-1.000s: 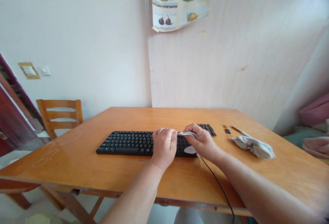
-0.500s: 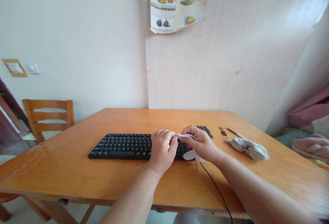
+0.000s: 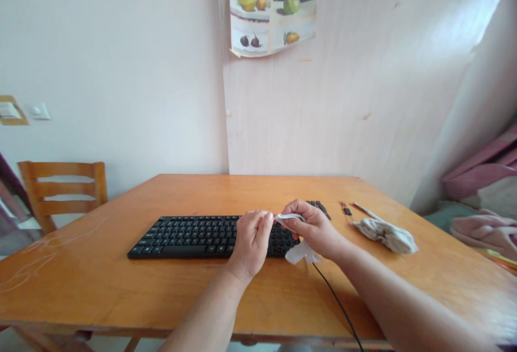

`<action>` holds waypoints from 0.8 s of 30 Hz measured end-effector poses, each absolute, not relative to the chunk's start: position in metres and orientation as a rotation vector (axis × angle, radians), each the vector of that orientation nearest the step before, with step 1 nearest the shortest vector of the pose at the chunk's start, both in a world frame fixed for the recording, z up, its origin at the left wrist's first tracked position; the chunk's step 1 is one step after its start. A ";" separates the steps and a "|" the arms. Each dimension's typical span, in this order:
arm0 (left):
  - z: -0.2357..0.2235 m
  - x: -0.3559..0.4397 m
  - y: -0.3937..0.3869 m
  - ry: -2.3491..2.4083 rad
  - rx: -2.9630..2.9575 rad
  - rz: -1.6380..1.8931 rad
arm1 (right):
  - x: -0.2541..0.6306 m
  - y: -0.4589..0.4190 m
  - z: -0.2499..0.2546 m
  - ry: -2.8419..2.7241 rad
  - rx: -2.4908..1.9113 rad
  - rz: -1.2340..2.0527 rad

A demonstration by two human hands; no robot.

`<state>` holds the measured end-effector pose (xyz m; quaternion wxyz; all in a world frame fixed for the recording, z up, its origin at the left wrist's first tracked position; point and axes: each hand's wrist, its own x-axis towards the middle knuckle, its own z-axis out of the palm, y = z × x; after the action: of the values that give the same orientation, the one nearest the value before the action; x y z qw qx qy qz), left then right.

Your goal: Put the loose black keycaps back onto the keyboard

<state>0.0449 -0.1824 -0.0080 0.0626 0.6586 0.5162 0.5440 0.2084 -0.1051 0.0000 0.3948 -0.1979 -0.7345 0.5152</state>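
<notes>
A black keyboard (image 3: 186, 238) lies across the table, under and behind my hands. On its right part (image 3: 281, 239), round dark key sockets show without caps. My right hand (image 3: 313, 228) is closed on a folded white cloth (image 3: 299, 253), whose loose end hangs down over the keyboard's front right corner. Close beside it, my left hand (image 3: 252, 239) is closed with its thumb up, its fingertips meeting the right hand's. What the left fingers pinch is hidden. Behind my right hand sit several loose black keycaps (image 3: 319, 208).
On the right of the wooden table (image 3: 194, 293) lie a crumpled grey cloth (image 3: 385, 234), a thin pencil-like stick (image 3: 365, 210) and a small black piece (image 3: 347, 211). A black cable (image 3: 337, 301) runs over the front edge. A chair (image 3: 64, 188) stands at the left.
The view has shifted slightly right and up. My left hand has turned so its thumb stands higher. The cloth's hanging end has spread; my right hand still grips it.
</notes>
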 end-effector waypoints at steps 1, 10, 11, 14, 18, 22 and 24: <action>-0.007 0.046 -0.183 1.546 1.992 1.614 | 0.208 -0.105 -0.001 -1.878 -0.496 1.295; -0.015 0.047 -0.177 1.524 1.887 1.514 | 0.207 -0.106 -0.001 -1.978 -0.568 1.100; -0.014 0.047 -0.177 1.508 1.865 1.515 | 0.208 -0.107 0.002 -1.989 -0.579 1.096; -0.013 0.047 -0.178 1.465 1.816 1.521 | 0.210 -0.108 0.008 -2.039 -0.574 1.108; -0.012 0.046 -0.178 1.432 1.809 1.521 | 0.210 -0.107 0.011 -2.064 -0.577 1.116; -0.013 0.047 -0.177 1.471 1.831 1.517 | 0.210 -0.106 0.012 -2.077 -0.623 1.074; -0.014 0.047 -0.176 1.485 1.862 1.503 | 0.211 -0.106 0.014 -2.090 -0.661 1.037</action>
<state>0.0471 -0.1764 -0.0139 0.1618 0.6523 0.5204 0.5267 0.2107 -0.1061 0.0137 0.3507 -0.2554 -0.8071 0.4006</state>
